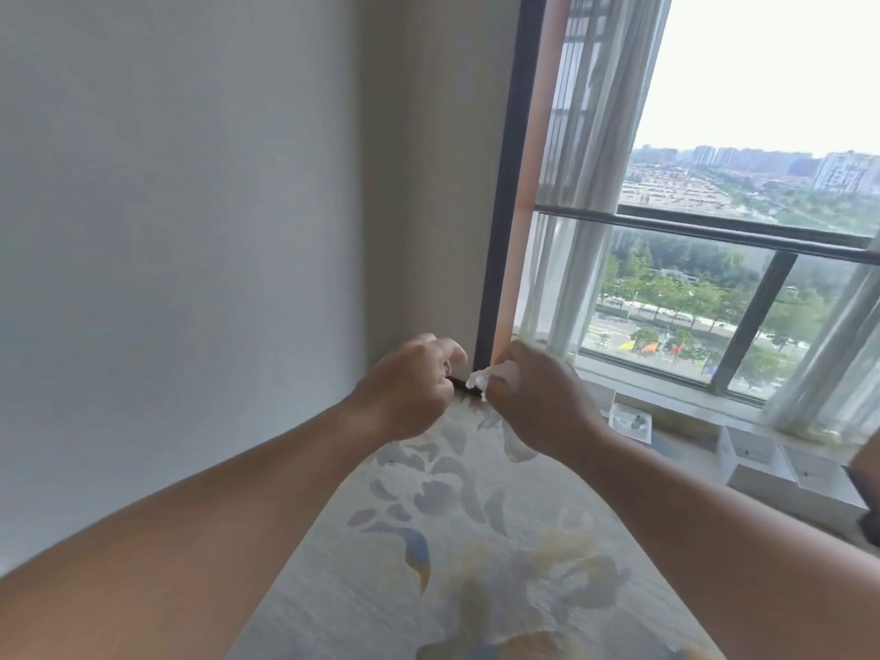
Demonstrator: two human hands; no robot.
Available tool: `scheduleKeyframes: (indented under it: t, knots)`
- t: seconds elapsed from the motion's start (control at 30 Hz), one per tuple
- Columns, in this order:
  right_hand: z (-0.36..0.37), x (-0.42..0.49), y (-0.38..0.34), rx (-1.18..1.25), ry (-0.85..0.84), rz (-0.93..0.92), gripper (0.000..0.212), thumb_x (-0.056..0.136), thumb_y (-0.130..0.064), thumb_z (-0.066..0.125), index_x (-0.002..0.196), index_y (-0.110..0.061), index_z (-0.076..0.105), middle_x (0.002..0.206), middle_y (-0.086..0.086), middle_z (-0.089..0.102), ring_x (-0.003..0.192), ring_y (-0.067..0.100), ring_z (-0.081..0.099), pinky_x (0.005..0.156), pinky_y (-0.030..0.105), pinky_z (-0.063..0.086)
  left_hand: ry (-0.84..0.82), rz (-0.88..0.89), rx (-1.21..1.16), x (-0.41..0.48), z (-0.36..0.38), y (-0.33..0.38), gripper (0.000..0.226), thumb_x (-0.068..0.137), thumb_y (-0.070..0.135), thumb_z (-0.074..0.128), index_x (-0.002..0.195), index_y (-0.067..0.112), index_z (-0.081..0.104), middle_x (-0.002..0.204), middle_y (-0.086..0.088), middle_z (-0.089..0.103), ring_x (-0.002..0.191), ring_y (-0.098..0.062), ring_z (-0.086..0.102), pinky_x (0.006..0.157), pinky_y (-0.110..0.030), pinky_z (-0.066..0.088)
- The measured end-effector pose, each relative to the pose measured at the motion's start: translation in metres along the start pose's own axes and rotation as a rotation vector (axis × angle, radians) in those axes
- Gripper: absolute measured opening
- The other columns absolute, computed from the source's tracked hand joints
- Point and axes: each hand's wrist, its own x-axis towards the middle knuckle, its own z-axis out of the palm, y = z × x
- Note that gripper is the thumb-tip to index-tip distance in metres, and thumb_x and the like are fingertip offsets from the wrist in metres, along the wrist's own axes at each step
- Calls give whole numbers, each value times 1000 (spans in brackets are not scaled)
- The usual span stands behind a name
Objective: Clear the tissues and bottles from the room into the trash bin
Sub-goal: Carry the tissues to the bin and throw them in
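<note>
Pinching one crumpled tissue (pixel 480 376) with right hand (pixel 540 400) fingers — left hand (pixel 408 389) fingers curled, holding nothing.

Two hands, both bare: left hand (pixel 409 388) and right hand (pixel 538 402). Knuckles show as soft rounded ridges across the backs, with fine detail lost to blur. Left forearm (pixel 214 531) is bare from the wrist behind the hand to the frame's lower corner, and the right forearm (pixel 690 531) is bare behind its wrist too. Well back from the right hand, at the far end of that arm, sits a dark band (pixel 867 497) — strap-like and cut off by the frame edge. Watch, cuff or something else — cannot tell.
</note>
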Motion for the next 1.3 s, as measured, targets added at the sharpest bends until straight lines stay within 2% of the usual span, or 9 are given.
scheduleKeyframes:
  t: [0.17, 0.27, 0.43, 0.6, 0.77, 0.83, 1.1, 1.3]
  knots:
    - [45, 56, -13, 25, -80, -75, 9, 85, -29, 52, 89, -22, 56, 78, -8, 56, 71, 13, 50, 51, 25, 30, 25, -108, 6, 28, -8, -51, 39, 83, 8, 39, 111, 24, 61, 98, 5, 55, 89, -14, 53, 81, -34, 49]
    - [73, 90, -15, 54, -127, -119, 10, 84, -27, 51, 90, -21, 57, 78, -7, 57, 72, 15, 51, 52, 26, 32, 50, -177, 26, 48, -10, -81, 40, 84, 6, 40, 115, 21, 60, 102, 3, 56, 93, -15, 53, 80, -29, 46]
    - [115, 156, -17, 113, -212, -202, 13, 82, -27, 52, 90, -20, 58, 82, -4, 60, 74, 17, 54, 57, 28, 36, 106, -303, 65, 85, -16, -123, 40, 88, 7, 39, 120, 20, 58, 113, 4, 55, 102, -16, 53, 85, -29, 44]
    - [152, 220, -24, 151, -302, -308, 13, 84, -26, 53, 94, -21, 58, 84, -4, 60, 74, 17, 53, 60, 29, 42, 159, -431, 114, 120, -25, -161, 40, 88, 7, 42, 121, 23, 57, 115, 4, 55, 101, -13, 51, 80, -27, 40]
    - [198, 261, -45, 204, -394, -408, 11, 84, -27, 54, 93, -21, 58, 83, -4, 60, 69, 12, 52, 52, 26, 34, 200, -542, 169, 127, -38, -203, 39, 91, 7, 42, 123, 22, 57, 115, 4, 53, 102, -13, 52, 81, -27, 41]
    - [220, 272, -59, 212, -437, -434, 12, 84, -28, 53, 93, -22, 57, 81, -6, 60, 67, 6, 51, 50, 25, 33, 209, -587, 183, 126, -46, -223, 39, 90, 6, 42, 123, 22, 57, 115, 4, 53, 104, -14, 52, 83, -28, 42]
    - [309, 304, -147, 243, -570, -573, 13, 85, -29, 51, 95, -23, 58, 83, -7, 62, 68, 3, 52, 49, 24, 32, 259, -718, 238, 106, -94, -327, 38, 91, 6, 41, 123, 20, 57, 113, 4, 53, 99, -12, 50, 84, -27, 41]
    - [367, 338, -222, 281, -621, -635, 12, 84, -29, 50, 92, -23, 57, 82, -8, 67, 71, 7, 58, 52, 25, 40, 339, -788, 258, 97, -154, -404, 38, 90, 7, 41, 120, 21, 59, 112, 4, 54, 100, -15, 51, 85, -29, 42]
